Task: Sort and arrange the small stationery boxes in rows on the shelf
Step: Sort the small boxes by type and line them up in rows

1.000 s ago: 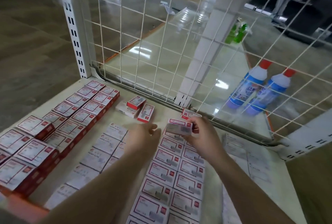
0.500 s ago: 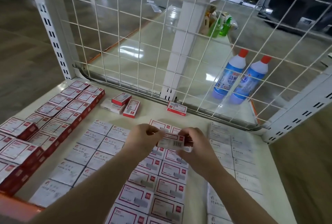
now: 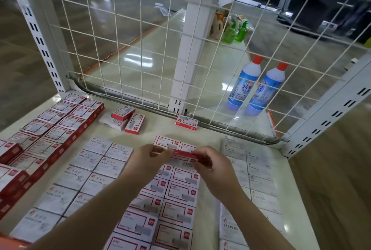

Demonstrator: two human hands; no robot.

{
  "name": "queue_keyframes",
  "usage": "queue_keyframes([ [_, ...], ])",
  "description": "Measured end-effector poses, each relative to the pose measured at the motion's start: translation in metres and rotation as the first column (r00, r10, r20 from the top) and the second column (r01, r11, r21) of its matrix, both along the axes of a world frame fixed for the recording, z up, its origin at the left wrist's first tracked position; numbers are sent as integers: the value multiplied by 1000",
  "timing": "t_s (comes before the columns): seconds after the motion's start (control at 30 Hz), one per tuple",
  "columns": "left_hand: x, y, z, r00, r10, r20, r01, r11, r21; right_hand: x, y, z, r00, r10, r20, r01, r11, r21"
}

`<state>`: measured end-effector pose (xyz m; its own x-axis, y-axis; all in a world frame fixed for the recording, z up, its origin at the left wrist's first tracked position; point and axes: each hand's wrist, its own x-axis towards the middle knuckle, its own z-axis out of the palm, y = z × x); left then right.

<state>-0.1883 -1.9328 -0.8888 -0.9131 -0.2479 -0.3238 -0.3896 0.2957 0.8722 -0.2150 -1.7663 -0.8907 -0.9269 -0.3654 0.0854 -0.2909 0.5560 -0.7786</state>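
Shelf (image 3: 210, 133) rows lie close below; our left hand (image 3: 149, 159) and right hand (image 3: 212, 164) grip one red box (image 3: 183, 156), which could drop and knock them askew.

Open shelf (image 3: 156, 129) runs bare between the box rows and the wire mesh back (image 3: 124, 49), broken by a loose cluster of three boxes (image 3: 124, 119) and a lone red box (image 3: 186, 122). The mesh blocks any reach beyond. Paper clip boxes (image 3: 96, 165) and staples boxes (image 3: 255, 171) flank the middle rows.
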Motion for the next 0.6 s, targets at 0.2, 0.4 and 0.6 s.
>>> queue_keyframes([
  [0.2,-5,7,0,965,198,173,-238,935,262,7,-2,-7,977,38,-211,-19,995,93],
  [0.4,-4,10,5,920,280,275,-383,794,472,11,6,-12,984,52,-169,-28,990,139],
  [0.6,3,9,2,958,213,193,-281,836,472,9,9,-15,1000,-11,-7,11,997,80],
])
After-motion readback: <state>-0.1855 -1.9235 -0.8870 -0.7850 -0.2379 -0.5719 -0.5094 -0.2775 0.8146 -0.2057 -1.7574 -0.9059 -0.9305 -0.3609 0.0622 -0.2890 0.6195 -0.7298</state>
